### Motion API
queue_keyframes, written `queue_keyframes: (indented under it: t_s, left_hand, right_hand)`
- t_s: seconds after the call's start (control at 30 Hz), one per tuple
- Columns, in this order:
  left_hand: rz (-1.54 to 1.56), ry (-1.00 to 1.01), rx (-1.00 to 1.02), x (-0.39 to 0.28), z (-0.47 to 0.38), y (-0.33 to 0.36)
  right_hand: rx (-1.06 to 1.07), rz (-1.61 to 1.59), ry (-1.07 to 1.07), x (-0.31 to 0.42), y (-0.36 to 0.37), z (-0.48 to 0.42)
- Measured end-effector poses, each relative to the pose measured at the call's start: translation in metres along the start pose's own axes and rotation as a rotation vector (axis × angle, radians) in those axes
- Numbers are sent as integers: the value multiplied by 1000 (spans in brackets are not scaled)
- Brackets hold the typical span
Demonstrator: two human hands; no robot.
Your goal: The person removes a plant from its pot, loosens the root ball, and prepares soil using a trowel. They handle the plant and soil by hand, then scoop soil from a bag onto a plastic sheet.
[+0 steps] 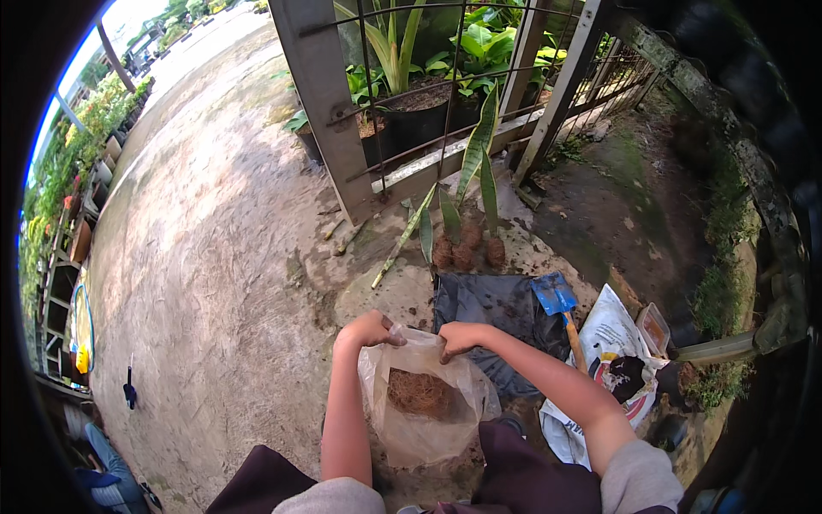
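Observation:
Both my hands grip the rim of a clear plastic bag (411, 443), spreading its mouth. My left hand (374, 329) pinches the far left part of the rim, and my right hand (461, 340) pinches the far right part. Brown coconut fibre (420, 393) lies inside. Just beyond my right hand, a black plastic sheet (485, 299) is spread on the ground with dark crumbs on it. A small shovel with a blue blade (553, 293) and wooden handle rests across its right side. Farther off, several snake plant cuttings (478, 154) stand with fibre-wrapped root balls (463, 256).
On the right lie a white printed sack (607, 334) with dark soil at its mouth and a clear plastic container (654, 329). A metal-framed fence (334, 128) stands ahead, with potted plants behind. Part of another person (112, 469) shows at lower left.

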State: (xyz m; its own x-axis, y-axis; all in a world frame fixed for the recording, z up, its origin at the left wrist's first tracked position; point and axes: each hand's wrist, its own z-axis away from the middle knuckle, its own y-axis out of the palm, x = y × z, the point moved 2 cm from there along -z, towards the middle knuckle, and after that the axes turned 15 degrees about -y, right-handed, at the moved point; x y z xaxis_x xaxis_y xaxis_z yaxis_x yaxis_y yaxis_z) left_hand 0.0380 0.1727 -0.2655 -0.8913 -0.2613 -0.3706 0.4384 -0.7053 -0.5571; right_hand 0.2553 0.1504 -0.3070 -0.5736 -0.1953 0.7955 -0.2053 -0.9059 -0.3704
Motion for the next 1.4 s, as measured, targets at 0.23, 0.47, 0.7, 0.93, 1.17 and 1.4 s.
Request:
queue_keyframes:
  t_s: [0.23, 0.47, 0.7, 0.93, 1.17, 1.4]
  left_hand:
    - [84, -186, -490, -18, 68, -51]
    - [-64, 91, -1184, -67, 101, 9]
    - [23, 768, -429, -188, 117, 179]
    - [-102, 385, -413, -127, -14, 292]
    - [-301, 632, -391, -74, -35, 314]
    - [-744, 487, 365, -53, 4, 282]
  right_hand:
    - [-671, 30, -75, 64, -46, 23]
    - [-893, -226, 83, 1, -62, 82]
    - [-908, 479, 905, -166, 15, 197]
    - [-787, 376, 866, -176, 74, 242]
    - [-716, 384, 748, -195, 99, 262]
    - [-772, 370, 739, -208, 100, 262]
